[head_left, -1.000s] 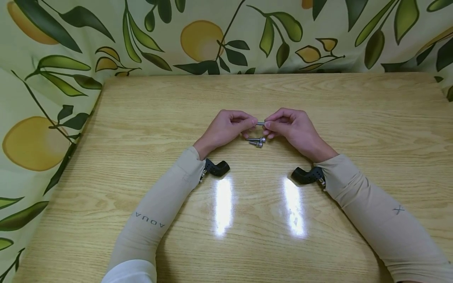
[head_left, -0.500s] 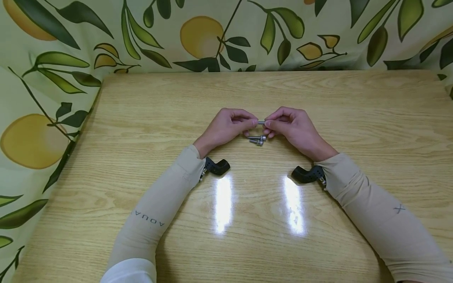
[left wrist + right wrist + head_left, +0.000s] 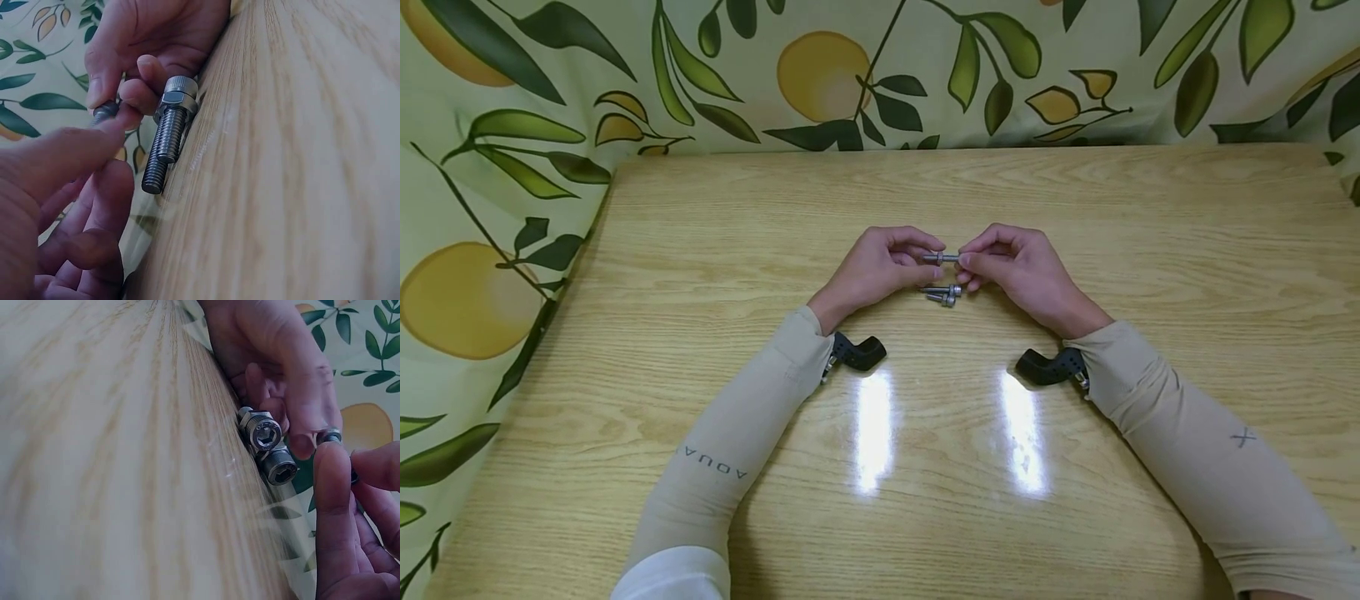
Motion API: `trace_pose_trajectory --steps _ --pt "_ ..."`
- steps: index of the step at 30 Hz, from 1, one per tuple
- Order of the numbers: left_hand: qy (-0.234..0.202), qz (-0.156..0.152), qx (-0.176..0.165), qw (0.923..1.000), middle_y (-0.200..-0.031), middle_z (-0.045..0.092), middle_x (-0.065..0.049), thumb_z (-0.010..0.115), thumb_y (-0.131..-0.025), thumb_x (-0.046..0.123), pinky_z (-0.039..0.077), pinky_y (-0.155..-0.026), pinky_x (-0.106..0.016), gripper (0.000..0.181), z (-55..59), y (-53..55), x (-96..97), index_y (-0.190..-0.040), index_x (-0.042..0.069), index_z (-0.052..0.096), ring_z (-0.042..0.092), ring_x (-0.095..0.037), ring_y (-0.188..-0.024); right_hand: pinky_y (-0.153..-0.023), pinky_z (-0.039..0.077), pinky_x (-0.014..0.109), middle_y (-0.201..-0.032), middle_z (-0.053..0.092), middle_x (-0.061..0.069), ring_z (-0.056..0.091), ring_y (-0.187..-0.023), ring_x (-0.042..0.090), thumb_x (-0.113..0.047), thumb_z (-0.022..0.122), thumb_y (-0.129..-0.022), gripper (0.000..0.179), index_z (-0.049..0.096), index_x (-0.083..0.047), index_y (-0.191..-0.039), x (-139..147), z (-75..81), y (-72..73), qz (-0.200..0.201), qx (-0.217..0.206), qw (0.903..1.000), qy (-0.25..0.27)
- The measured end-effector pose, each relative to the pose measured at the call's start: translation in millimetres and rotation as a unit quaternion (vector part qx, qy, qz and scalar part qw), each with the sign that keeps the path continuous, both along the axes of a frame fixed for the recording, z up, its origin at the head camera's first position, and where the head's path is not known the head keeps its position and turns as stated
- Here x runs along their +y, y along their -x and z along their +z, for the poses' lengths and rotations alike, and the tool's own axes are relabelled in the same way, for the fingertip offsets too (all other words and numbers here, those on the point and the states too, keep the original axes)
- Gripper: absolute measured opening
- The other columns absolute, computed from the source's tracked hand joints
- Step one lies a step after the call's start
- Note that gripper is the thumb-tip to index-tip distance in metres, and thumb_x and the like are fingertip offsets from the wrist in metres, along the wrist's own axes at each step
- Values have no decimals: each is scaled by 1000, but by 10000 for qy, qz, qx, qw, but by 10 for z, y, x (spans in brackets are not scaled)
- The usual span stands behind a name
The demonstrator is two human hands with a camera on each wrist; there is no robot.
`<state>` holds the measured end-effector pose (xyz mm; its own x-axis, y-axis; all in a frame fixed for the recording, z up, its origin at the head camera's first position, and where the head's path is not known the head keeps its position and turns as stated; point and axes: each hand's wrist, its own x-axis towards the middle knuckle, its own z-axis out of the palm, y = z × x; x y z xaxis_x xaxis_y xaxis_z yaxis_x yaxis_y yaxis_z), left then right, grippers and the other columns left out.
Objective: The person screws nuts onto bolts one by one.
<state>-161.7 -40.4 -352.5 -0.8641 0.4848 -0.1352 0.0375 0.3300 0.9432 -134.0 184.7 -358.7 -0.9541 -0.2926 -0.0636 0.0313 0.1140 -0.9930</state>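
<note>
In the head view my right hand [image 3: 1026, 265] pinches one end of a metal bolt [image 3: 951, 258] between thumb and fingers. A nut [image 3: 939, 258] sits partway along its shank. My left hand [image 3: 876, 265] is around the other end, thumb and index finger parted on either side of the nut. Just below lie two socket-head bolts [image 3: 953, 290] side by side on the table. Their knurled round heads and threaded shanks show in the left wrist view, with a hex nut [image 3: 177, 98] up against one head. The right wrist view shows the hex socket of a bolt head [image 3: 265, 433].
The wood-grain table [image 3: 775, 200] stretches out all around the hands. A leaf-and-fruit patterned cloth [image 3: 823, 79] hangs along its back and left edges. Black wrist mounts [image 3: 861, 354] stick out from both sleeve cuffs.
My left thumb and index finger have spread apart, so the nut and the bolt's far end now show between them. The right hand keeps its pinch; the two lying bolts stay put.
</note>
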Motion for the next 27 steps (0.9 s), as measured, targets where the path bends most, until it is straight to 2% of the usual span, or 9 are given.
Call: trace_pose_trajectory --steps 2,6,9,12,18,21,27 --pt "20 1 8 10000 -102 74 -2 79 -82 32 54 -71 -24 35 -3 6 1 -112 16 70 70 -14 -79 -69 59 26 -87 74 6 71 -78 14 -16 66 -93 22 63 2 -104 1 -1 2 0 19 10000 -6" --pt "-34 -41 12 10000 -96 75 -3 73 -87 38 54 -70 -26 29 -17 15 2 -107 17 72 70 -16 -77 -70 59 27 -88 74 7 72 -78 14 -17 66 -93 21 63 2 -104 1 4 3 14 56 10000 -41" --pt "-74 -66 47 9999 -94 74 -3 74 -87 34 54 -69 -26 27 -27 18 3 -107 17 71 70 -17 -75 -70 59 27 -88 74 7 71 -78 14 -17 65 -94 21 63 2 -104 1 6 3 19 55 10000 -35" --pt "-88 -61 33 9999 -97 74 -2 77 -84 34 56 -69 -26 33 -25 10 6 -110 15 70 71 -16 -76 -70 59 27 -88 74 6 71 -78 15 -16 65 -94 21 63 2 -104 0 6 -3 20 39 10000 -34" --pt "-53 -63 49 10000 -94 75 -2 73 -87 36 54 -69 -26 26 -18 1 8 -106 18 72 71 -16 -76 -70 58 27 -87 74 7 71 -78 15 -18 66 -93 23 64 2 -104 5 10 -8 31 28 10000 -68" --pt "-65 -48 24 10000 -97 74 -2 77 -84 34 56 -71 -27 31 -14 -2 5 -109 16 71 72 -16 -78 -70 58 27 -86 74 7 71 -77 15 -18 67 -93 23 64 2 -104 7 6 -7 36 19 10000 -39" --pt "-19 -39 51 10000 -96 74 -2 74 -86 37 56 -71 -27 28 -4 -8 8 -106 18 72 71 -16 -76 -70 58 27 -87 74 8 71 -77 16 -18 66 -93 22 64 2 -103 8 5 -6 33 26 10000 -40"
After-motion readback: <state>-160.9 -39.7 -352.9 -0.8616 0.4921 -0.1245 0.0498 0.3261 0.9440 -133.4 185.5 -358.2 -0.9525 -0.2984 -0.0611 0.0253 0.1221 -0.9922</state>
